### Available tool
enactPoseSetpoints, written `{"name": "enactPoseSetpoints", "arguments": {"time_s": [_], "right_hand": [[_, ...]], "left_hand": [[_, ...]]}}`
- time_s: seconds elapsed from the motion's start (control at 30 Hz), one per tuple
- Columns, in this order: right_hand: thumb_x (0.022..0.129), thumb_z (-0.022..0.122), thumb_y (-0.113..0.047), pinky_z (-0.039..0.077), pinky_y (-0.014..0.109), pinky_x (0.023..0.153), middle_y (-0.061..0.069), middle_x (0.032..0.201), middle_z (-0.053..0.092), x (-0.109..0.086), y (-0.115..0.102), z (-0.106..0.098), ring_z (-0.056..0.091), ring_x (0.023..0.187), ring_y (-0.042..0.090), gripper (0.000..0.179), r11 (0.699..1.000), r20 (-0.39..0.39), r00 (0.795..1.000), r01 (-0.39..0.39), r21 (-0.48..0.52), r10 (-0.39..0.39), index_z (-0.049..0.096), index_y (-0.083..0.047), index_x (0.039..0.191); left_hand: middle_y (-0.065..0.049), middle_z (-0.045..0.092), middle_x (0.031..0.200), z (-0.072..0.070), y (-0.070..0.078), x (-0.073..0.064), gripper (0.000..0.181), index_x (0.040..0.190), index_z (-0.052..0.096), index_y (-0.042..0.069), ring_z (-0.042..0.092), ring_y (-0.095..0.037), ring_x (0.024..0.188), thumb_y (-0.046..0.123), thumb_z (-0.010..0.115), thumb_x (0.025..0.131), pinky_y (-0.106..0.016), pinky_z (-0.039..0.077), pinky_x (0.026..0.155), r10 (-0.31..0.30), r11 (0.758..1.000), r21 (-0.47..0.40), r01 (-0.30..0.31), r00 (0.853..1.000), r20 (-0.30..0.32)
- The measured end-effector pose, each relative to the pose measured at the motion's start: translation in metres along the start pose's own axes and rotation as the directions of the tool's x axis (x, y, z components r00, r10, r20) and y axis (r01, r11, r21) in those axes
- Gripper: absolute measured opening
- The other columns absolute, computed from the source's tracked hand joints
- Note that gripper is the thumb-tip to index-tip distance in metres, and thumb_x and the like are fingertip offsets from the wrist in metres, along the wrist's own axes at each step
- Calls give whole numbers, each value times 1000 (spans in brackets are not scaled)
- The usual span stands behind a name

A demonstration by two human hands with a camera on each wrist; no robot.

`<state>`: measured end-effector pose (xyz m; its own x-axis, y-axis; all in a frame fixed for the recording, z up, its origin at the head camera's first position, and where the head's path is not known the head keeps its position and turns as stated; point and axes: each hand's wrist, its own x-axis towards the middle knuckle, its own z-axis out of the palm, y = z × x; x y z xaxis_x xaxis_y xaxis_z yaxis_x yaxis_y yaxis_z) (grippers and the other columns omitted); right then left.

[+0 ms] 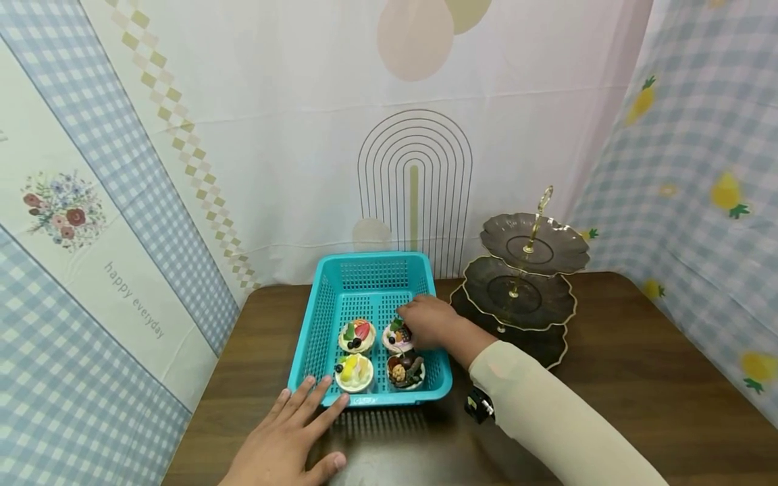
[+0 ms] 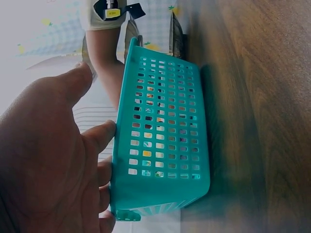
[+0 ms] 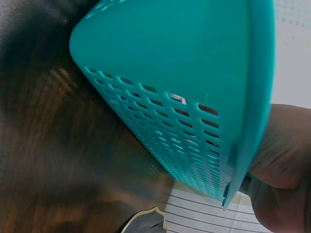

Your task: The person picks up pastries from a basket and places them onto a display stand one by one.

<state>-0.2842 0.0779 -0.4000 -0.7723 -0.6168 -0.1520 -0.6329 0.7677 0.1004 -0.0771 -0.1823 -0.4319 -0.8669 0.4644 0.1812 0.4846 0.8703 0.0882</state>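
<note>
We see bright, soft light in the head view. Right of the left hand (image 1: pixel 292 425), a pale sheen lies on the table (image 1: pixel 377 459); beyond its fingertips, the basket (image 1: pixel 398 398) casts a striped shadow. In the left wrist view, white glare washes out the space past the thumb (image 2: pixel 77 81). The right wrist view shows us the right hand (image 3: pixel 284 165) dim, shaded and slightly soft.

The head view looks forward and down from above, teal basket (image 1: pixel 395 399) at lower centre — both wrist views, turned sideways, face its outer walls close up.
</note>
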Motion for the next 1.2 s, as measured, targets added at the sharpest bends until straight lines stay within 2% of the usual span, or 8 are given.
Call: {"name": "enactPoseSetpoints", "arguments": {"time_s": [0.13,0.3,0.4,0.53,0.7,0.97,1.1,1.2], "right_hand": [[79,74,-37,28,42,107,3,129,55,4,-1,2,44,122,26,65,1000,25,1000,-1,-31,2,51,-14,135],[78,74,-43,23,43,108,2,130,54,7,-2,4,43,123,25,69,996,51,998,-20,-81,24,50,-15,136],[77,74,-44,20,42,108,1,130,55,10,-2,6,44,122,24,69,994,65,997,-29,-107,37,51,-17,136],[74,76,-45,19,43,109,2,127,57,14,-3,9,45,119,24,70,991,73,996,-39,-124,49,53,-17,134],[72,76,-47,17,46,109,0,123,59,16,-4,12,46,118,24,69,990,77,996,-44,-137,55,55,-20,132],[70,75,-56,19,47,107,-2,112,64,19,-3,11,51,111,23,68,995,50,996,-66,-81,70,59,-20,126],[68,72,-63,20,47,107,-3,107,65,22,-1,13,52,109,22,70,996,37,996,-75,-40,77,61,-20,123],[69,71,-63,19,48,107,-6,95,65,24,1,15,53,104,22,61,997,29,997,-76,4,76,64,-21,112]], "left_hand": [[6,13,156,2,0,-1,68,149,25,36,13,-22,141,68,35,90,-29,-8,111,-3,1000,5,3,1000,4],[4,17,155,4,-1,-1,67,149,25,37,15,-22,141,67,36,90,-28,-8,111,10,1000,19,-9,1000,-22],[5,14,156,5,0,-2,66,148,26,36,16,-22,141,66,38,90,-29,-8,112,15,1000,22,-14,999,-35],[6,8,157,5,-1,-3,65,149,24,36,17,-25,141,64,37,92,-29,-11,111,22,1000,23,-22,1000,-17],[6,9,157,6,-1,-2,65,149,24,36,17,-26,141,64,36,92,-30,-9,111,26,999,32,-26,999,-23],[7,11,156,7,-1,-2,66,148,26,36,18,-24,140,65,38,91,-30,-6,112,20,999,36,-18,999,-47],[4,15,156,5,-2,-1,66,149,25,35,17,-24,141,65,36,91,-29,-8,112,22,999,36,-21,999,-28],[3,16,156,4,-3,0,66,149,24,36,16,-24,141,66,34,91,-28,-11,111,14,999,31,-14,1000,-4]]}}
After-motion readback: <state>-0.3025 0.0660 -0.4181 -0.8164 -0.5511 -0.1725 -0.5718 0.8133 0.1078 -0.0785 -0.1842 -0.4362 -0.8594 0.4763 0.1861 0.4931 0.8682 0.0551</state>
